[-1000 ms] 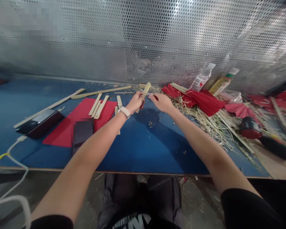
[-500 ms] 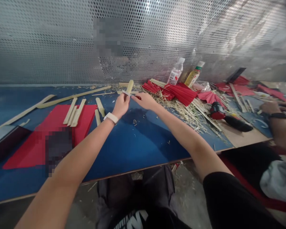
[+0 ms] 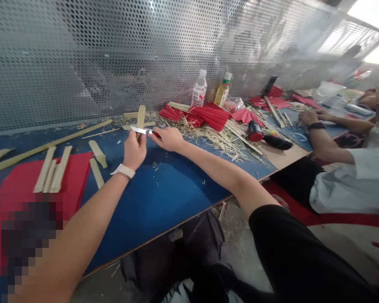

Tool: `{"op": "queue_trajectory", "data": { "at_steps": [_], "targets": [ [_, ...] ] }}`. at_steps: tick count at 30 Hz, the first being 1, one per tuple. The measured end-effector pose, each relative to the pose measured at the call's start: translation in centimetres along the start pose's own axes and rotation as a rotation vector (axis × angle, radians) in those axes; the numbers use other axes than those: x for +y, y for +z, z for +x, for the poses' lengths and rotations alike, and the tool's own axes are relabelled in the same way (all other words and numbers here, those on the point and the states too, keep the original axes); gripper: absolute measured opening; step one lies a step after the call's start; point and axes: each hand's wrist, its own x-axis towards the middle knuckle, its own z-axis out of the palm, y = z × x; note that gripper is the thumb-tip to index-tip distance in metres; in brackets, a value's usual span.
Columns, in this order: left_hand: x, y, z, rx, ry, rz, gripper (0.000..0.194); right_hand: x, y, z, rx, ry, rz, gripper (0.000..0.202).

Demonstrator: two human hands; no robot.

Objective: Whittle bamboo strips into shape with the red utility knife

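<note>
My left hand [image 3: 135, 148] is closed around a pale bamboo strip [image 3: 141, 115] whose rounded end points up and away from me. In my right hand [image 3: 169, 139] is a knife [image 3: 139, 131] with a dark red handle, partly hidden by my fingers. Its bright blade lies across the strip, just above my left thumb. To the left, a bamboo piece with a narrowed end [image 3: 97, 153] and a plain bamboo strip [image 3: 96, 173] lie on the blue tabletop [image 3: 164, 202].
Several bamboo strips [image 3: 62, 169] rest on red paper [image 3: 78, 181] at left. Right of my hands are shavings [image 3: 221, 143], folded red paper [image 3: 213, 118], a water bottle [image 3: 199, 89], a yellow-drink bottle [image 3: 222, 90] and a power drill [image 3: 268, 136]. A co-worker's hand [image 3: 308, 118] is further right.
The view has turned right, so more of the co-worker shows. My left hand still grips the bamboo strip, and the knife in my right hand stays against it, its blade now more plainly visible.
</note>
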Motion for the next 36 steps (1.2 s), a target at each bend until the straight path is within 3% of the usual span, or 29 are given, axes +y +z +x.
{"op": "queue_trajectory", "data": {
  "at_steps": [9, 21, 36],
  "targets": [
    [1.2, -0.4, 0.0, -0.012, -0.055, -0.068, 0.062, 0.0, -0.4, -0.1, -0.026, 0.018, -0.018, 0.062],
    [1.9, -0.5, -0.2, -0.177, -0.237, -0.312, 0.048, 0.7, -0.1, -0.4, -0.072, 0.011, -0.032, 0.061],
    [1.5, -0.4, -0.2, -0.118, -0.147, -0.231, 0.041, 0.3, -0.1, -0.9, -0.018, 0.102, 0.024, 0.062]
  ]
}}
